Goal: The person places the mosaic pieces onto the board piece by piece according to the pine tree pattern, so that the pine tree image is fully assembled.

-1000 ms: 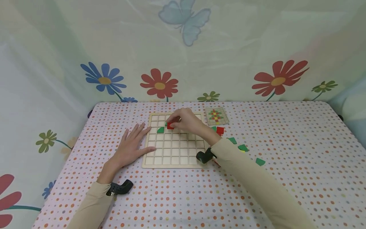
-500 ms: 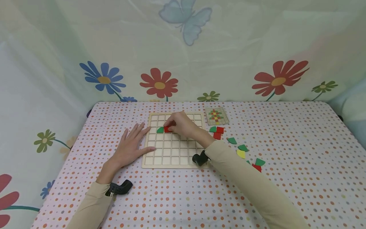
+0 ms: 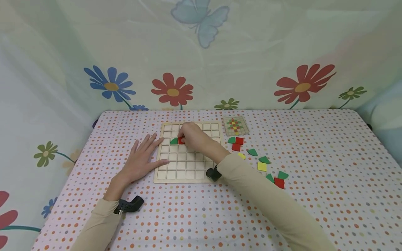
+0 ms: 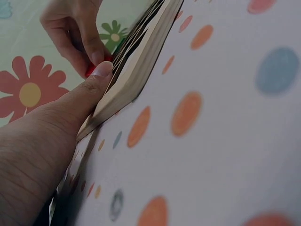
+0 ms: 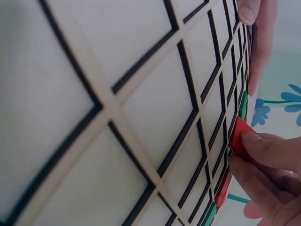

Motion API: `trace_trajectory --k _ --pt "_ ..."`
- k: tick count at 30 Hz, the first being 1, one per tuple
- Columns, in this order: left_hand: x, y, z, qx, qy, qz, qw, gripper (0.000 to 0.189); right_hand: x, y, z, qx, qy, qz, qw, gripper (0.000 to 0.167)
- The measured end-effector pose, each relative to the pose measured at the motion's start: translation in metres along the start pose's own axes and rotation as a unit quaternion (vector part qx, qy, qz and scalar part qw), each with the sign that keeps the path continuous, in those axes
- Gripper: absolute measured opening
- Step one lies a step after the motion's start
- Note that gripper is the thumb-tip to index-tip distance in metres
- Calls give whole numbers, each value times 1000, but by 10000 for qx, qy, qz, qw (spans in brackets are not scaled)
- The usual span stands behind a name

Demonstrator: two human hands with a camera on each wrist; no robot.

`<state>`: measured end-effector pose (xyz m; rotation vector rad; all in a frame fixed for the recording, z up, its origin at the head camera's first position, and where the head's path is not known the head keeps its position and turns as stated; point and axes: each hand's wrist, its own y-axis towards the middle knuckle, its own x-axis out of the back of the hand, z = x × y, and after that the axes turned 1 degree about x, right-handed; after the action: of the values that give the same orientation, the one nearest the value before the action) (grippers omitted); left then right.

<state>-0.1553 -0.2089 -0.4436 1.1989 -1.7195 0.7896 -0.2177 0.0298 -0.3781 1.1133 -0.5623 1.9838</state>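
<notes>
My right hand [image 3: 195, 138] pinches a red square tile [image 5: 241, 135] between thumb and fingers, over a cell of the wooden grid board [image 3: 176, 181]. In the right wrist view the tile looks slightly tilted. Beside it, on the left, a green quarter-round tile [image 3: 174, 141] lies in a cell. Another red tile [image 5: 222, 190] and a green tile [image 5: 209, 215] show past my right fingers in the right wrist view; the hand hides them from the head view. My left hand [image 3: 140, 161] rests spread at the board's left side, its thumb [image 4: 89, 89] on the rim.
Right of the board lie loose tiles: red squares [image 3: 239, 141], yellow squares [image 3: 262, 166] and several green quarter-rounds [image 3: 252, 152]. A pattern card [image 3: 236, 126] with a tree design lies near the board's upper right corner. The dotted tablecloth [image 3: 188, 216] covers the table.
My right hand has brought the red tile slightly left and down, beside the green tile on the board. The left hand keeps its place.
</notes>
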Motion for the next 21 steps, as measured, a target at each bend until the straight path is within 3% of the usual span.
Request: trace_trajectory --k 21 --pt "0 0 -1 5 -26 9 10000 91 -3 0 6 -196 -483 -80 9986 17"
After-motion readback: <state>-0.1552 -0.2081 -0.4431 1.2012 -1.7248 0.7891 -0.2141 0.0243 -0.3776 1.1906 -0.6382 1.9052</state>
